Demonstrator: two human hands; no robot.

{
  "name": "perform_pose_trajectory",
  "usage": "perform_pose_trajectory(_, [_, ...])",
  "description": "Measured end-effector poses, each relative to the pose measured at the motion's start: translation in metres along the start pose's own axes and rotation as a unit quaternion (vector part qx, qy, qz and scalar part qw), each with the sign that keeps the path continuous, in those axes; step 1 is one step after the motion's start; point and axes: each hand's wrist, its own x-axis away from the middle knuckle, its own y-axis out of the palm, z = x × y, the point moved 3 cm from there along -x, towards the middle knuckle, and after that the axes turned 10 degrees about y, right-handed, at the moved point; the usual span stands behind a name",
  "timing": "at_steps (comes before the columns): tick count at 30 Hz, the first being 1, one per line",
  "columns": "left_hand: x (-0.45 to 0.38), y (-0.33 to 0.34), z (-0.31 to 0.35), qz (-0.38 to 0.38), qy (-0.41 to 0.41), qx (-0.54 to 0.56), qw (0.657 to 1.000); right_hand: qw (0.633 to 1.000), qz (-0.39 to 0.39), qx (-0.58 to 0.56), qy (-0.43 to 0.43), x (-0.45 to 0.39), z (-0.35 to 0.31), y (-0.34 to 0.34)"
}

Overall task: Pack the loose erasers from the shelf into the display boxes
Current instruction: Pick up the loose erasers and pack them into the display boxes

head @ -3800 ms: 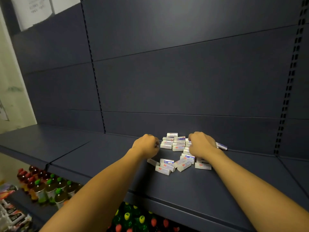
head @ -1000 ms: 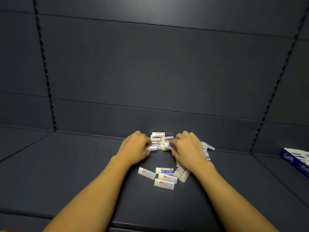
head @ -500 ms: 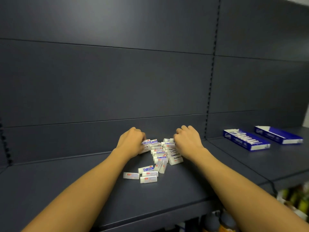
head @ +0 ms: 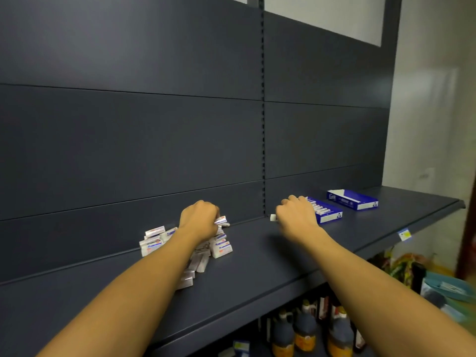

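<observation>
right hand (head: 296,215) lifted off the eraser pile (head: 219,247) with one eraser (head: 273,217), now beside near display box (head: 325,212)

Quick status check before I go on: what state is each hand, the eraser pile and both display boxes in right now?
left hand: fingers curled into the eraser pile, gripping erasers
right hand: holds a white eraser, beside the near box
eraser pile: loose heap on the shelf, unpacked
near display box: open, row of erasers inside
far display box: open, contents not visible
</observation>
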Motion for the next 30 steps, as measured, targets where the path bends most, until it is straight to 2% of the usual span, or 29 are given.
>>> perform_pose_trajectory(12, [-0.036, -0.004, 0.101, -0.028, -0.008, -0.002, 1.000, 0.999, -0.019, -0.033, -0.009, 0.022, 0.089, 0.024])
perform_pose_trajectory(23, [-0.078, 0.002, 0.191, -0.017, -0.028, 0.008, 0.999, 0.998, 0.001, -0.065, -0.024, 0.021, 0.180, 0.066])
perform_pose_trajectory(30, [-0.117, 0.002, 0.226, -0.001, -0.030, 0.010, 1.000, 0.997, -0.004, -0.082, -0.013, 0.001, 0.218, 0.086])
